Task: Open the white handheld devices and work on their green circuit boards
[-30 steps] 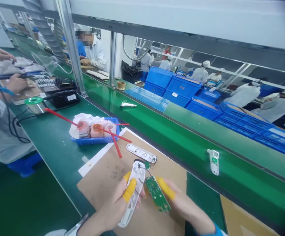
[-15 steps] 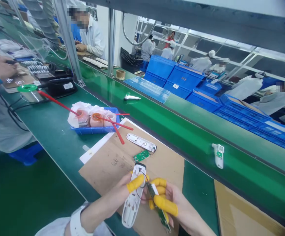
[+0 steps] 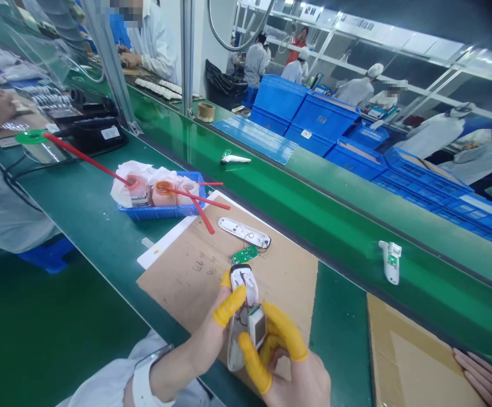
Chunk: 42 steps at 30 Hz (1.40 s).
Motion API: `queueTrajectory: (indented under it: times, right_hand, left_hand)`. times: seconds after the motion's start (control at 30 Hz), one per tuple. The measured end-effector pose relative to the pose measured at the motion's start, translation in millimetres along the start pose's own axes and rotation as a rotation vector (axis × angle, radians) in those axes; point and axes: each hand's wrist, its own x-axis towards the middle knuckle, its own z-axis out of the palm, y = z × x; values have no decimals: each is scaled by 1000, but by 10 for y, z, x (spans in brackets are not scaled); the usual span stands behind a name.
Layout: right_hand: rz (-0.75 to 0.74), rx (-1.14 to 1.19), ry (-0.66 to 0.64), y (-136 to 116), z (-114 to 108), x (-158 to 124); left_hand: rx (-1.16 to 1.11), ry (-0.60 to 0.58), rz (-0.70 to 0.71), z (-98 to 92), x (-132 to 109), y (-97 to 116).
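The left hand (image 3: 206, 342), wearing yellow finger cots, grips a long white plastic housing shell (image 3: 242, 281) by its side, thumb across the front and the other fingers curled behind. The right hand (image 3: 301, 379), also in yellow cots, pinches a small circuit board (image 3: 257, 327) between thumb and forefinger and holds it against the open face of the shell. Thin wires seem to run from the board into the shell, though the view there is blurred. Both are held just above the near edge of a cardboard mat (image 3: 186, 277) on the green bench.

On the mat just beyond the hands lie a loose green circuit board (image 3: 245, 254) and a second white shell half (image 3: 244, 232), close together. A blue tray (image 3: 161, 212) holding tape rolls stands at the mat's far left corner, with red sticks (image 3: 203, 217) resting across it. A white device (image 3: 390, 261) lies alone on the conveyor belt (image 3: 335, 226) to the right. Blue crates (image 3: 305, 113) are stacked behind the belt.
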Motion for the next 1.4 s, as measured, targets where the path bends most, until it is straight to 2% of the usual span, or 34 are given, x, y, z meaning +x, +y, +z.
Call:
queueTrajectory:
  times: [0.1, 0.2, 0.27, 0.33, 0.4, 0.43, 0.53, 0.67, 0.77, 0.83, 0.9, 0.97, 1.07, 1.13, 1.27, 1.4]
  right_hand:
    - [-26, 7, 2, -24, -27, 5]
    - [-21, 82, -25, -14, -92, 48]
    - [0, 173, -89, 10, -150, 116]
    - [60, 309, -173, 42, -200, 196]
    - [167, 480, -250, 73, -227, 258]
    - [225, 575, -277, 85, -230, 277]
    - [331, 818, -308, 99, -220, 280]
    - [408, 852, -254, 60, -209, 188]
    - [411, 690, -174, 42, -191, 61]
    - [349, 569, -107, 58, -163, -20]
    - [271, 503, -96, 81, -136, -66]
    - [202, 460, -124, 83, -131, -57]
    - [91, 331, -123, 23, -173, 40]
    - [52, 246, -105, -36, -207, 118]
    - [-32, 86, -116, -75, -219, 219]
    - [-86, 102, -172, 15, -189, 276]
  left_hand:
    - [-31, 2, -47, 66, -50, 27]
    - [-2, -14, -26, 68, -130, 33]
    - [14, -108, -7, 17, -181, 35]
    - [85, -279, -15, -57, -217, 40]
    - [289, -408, 8, -121, -232, 50]
    - [427, -426, 29, -141, -233, 57]
    - [762, -342, 70, -150, -221, 84]
    - [898, -296, 92, -116, -222, 149]
    - [837, -246, 120, -109, -258, 180]
    - [756, -182, 124, -114, -289, 167]
    - [647, -151, 139, -114, -309, 137]
    - [489, -218, 153, -100, -311, 111]
    - [219, -397, 153, -55, -295, 117]
    - [113, -438, 168, -17, -287, 142]
    - [57, -354, 109, 48, -273, 170]
    - [-112, -223, -37, 55, -209, 110]
